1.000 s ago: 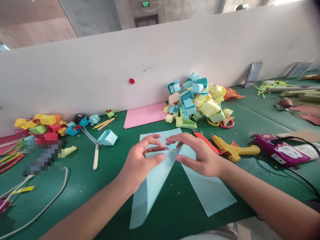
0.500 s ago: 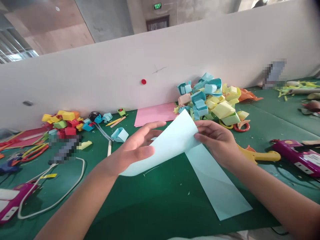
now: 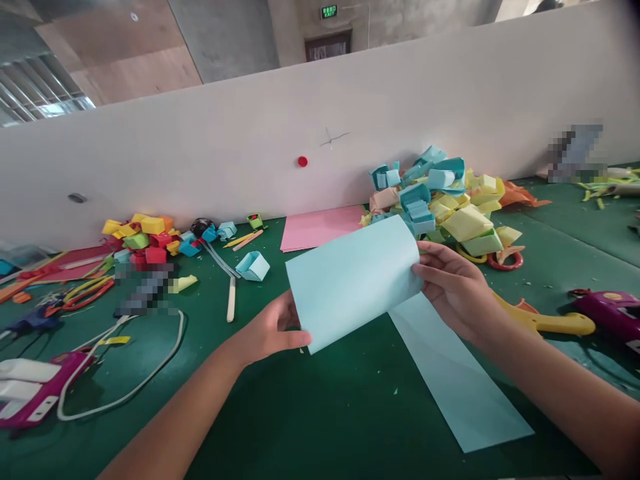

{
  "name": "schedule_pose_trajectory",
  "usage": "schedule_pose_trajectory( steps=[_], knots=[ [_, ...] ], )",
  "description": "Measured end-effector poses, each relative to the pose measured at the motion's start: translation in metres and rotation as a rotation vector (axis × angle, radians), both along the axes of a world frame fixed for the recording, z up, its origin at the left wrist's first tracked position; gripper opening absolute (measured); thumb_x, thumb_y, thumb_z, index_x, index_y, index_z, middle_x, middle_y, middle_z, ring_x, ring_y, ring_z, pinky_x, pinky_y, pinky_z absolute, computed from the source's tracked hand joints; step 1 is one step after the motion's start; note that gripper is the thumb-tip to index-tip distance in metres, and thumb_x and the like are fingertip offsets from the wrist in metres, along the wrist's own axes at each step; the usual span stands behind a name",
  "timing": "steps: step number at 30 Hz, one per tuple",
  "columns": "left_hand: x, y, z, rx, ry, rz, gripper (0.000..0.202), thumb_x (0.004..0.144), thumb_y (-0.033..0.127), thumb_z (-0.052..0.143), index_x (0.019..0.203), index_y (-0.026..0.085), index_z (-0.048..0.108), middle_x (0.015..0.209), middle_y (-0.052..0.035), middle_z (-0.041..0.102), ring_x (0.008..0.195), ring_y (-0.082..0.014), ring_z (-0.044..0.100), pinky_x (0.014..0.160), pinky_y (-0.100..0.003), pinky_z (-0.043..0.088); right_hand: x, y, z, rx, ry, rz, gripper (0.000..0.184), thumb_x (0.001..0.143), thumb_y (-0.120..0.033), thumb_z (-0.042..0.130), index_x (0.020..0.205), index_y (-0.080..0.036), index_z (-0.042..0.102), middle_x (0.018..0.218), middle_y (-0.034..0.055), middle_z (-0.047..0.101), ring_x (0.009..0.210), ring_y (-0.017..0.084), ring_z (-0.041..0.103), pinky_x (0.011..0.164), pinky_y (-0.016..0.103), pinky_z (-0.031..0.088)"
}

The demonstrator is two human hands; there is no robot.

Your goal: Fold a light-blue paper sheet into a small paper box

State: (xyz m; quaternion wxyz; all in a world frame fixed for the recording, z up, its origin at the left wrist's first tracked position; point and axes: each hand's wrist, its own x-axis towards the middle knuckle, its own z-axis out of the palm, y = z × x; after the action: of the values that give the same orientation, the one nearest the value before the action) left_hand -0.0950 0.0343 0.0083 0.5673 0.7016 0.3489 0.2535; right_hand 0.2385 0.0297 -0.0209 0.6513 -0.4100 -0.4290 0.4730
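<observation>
A light blue sheet of paper [image 3: 355, 283] is held up in the air between my hands, its right side curving over. My left hand [image 3: 273, 330] grips the lower left corner, thumb along the edge and fingertips hidden behind the sheet. At the right edge, my right hand [image 3: 455, 283] pinches the paper between thumb and fingers. Below lies a long light blue paper strip [image 3: 465, 373] on the green table [image 3: 340, 413], its upper end covered by the held sheet. Beyond my left hand sits a small folded light blue paper box [image 3: 253, 266].
Pink paper [image 3: 320, 228] lies by the white partition [image 3: 225, 147]. Folded blue and yellow paper pieces [image 3: 467, 223] pile up behind my right hand, near yellow-handled scissors [image 3: 565, 323]. Colourful paper blocks [image 3: 150, 230], a white cable [image 3: 150, 380] and a purple power strip [image 3: 55, 393] lie left.
My left hand has moved down and closed on the sheet's lower left corner. The sheet has spread flatter, its left edge now showing. The whole view has shifted slightly.
</observation>
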Motion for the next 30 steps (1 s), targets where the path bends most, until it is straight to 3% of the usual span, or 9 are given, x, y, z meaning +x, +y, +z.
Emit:
schedule_pose_trajectory(
  steps=[5,10,12,15,20,23,26,28,30],
  knots=[
    [0.010,-0.001,-0.007,0.161,0.105,0.186,0.036,0.086,0.046,0.072,0.111,0.020,0.073,0.109,-0.0105,0.076,0.101,-0.0306,0.071,0.083,-0.039,0.060,0.003,0.000,0.001,-0.020,0.035,0.014,0.036,0.075,-0.024,0.081,0.109,-0.030,0.070,0.092,-0.0005,0.062,0.084,0.015,0.059,0.067,0.024,0.051],
    [0.007,-0.004,-0.010,0.463,0.257,0.370,0.026,0.089,0.042,0.067,0.104,0.023,0.077,0.111,-0.0072,0.077,0.108,-0.0317,0.069,0.088,-0.041,0.059,-0.001,-0.005,0.009,-0.037,0.022,0.005,0.038,0.079,-0.028,0.077,0.115,-0.030,0.068,0.090,0.0005,0.062,0.081,0.016,0.058,0.064,0.025,0.050],
    [0.005,-0.004,-0.010,0.535,0.308,0.352,0.026,0.091,0.041,0.064,0.107,0.026,0.078,0.116,-0.0062,0.076,0.113,-0.0318,0.067,0.088,-0.041,0.060,-0.005,-0.007,0.014,-0.036,0.043,-0.029,0.040,0.078,-0.031,0.077,0.116,-0.030,0.066,0.090,0.0003,0.062,0.080,0.016,0.058,0.065,0.026,0.050],
    [0.003,-0.004,-0.008,0.544,0.377,0.253,0.028,0.093,0.041,0.060,0.112,0.028,0.077,0.123,-0.0059,0.072,0.122,-0.0329,0.062,0.076,-0.037,0.063,-0.008,-0.008,0.018,-0.016,0.000,-0.077,0.045,0.075,-0.033,0.080,0.117,-0.030,0.065,0.089,-0.0002,0.061,0.082,0.017,0.058,0.066,0.026,0.050],
    [0.003,-0.006,-0.005,0.342,0.448,0.074,0.048,0.094,0.046,0.061,0.140,0.031,0.058,0.134,-0.0066,0.065,0.115,-0.0310,0.065,0.080,-0.036,0.063,-0.007,-0.007,0.013,0.010,-0.113,-0.060,0.050,0.074,-0.033,0.081,0.121,-0.030,0.062,0.082,-0.0029,0.058,0.075,0.016,0.055,0.062,0.026,0.047],
    [0.004,-0.007,-0.006,0.200,0.353,0.106,0.071,0.097,0.052,0.056,0.159,0.033,0.025,0.128,-0.0089,0.068,0.103,-0.0278,0.071,0.076,-0.035,0.063,-0.006,-0.005,0.008,-0.002,-0.187,-0.032,0.051,0.077,-0.035,0.078,0.125,-0.030,0.060,0.076,-0.0042,0.053,0.070,0.016,0.053,0.058,0.026,0.044],
    [0.006,-0.006,-0.008,0.153,0.305,0.189,0.083,0.099,0.053,0.053,0.161,0.037,0.000,0.123,-0.0092,0.070,0.078,-0.0210,0.073,0.068,-0.034,0.062,-0.003,-0.004,0.004,0.008,-0.349,-0.030,0.045,0.082,-0.038,0.073,0.124,-0.028,0.062,0.076,-0.0032,0.052,0.070,0.016,0.052,0.059,0.027,0.044],
    [0.007,-0.005,-0.010,0.194,0.341,0.245,0.083,0.098,0.053,0.054,0.161,0.038,0.001,0.130,-0.0123,0.065,0.063,-0.0156,0.068,0.061,-0.032,0.061,-0.002,-0.003,0.001,-0.019,-0.547,-0.050,0.037,0.085,-0.038,0.068,0.121,-0.028,0.065,0.081,-0.0008,0.057,0.073,0.018,0.054,0.062,0.029,0.045],
    [0.009,-0.004,-0.012,0.323,0.409,0.305,0.073,0.099,0.051,0.053,0.160,0.036,0.016,0.132,-0.0136,0.062,0.060,-0.0133,0.065,0.056,-0.031,0.059,0.000,-0.003,-0.001,-0.035,-0.786,-0.071,0.028,0.088,-0.036,0.062,0.114,-0.029,0.069,0.090,0.0022,0.064,0.078,0.020,0.058,0.066,0.032,0.047]
  ],
)
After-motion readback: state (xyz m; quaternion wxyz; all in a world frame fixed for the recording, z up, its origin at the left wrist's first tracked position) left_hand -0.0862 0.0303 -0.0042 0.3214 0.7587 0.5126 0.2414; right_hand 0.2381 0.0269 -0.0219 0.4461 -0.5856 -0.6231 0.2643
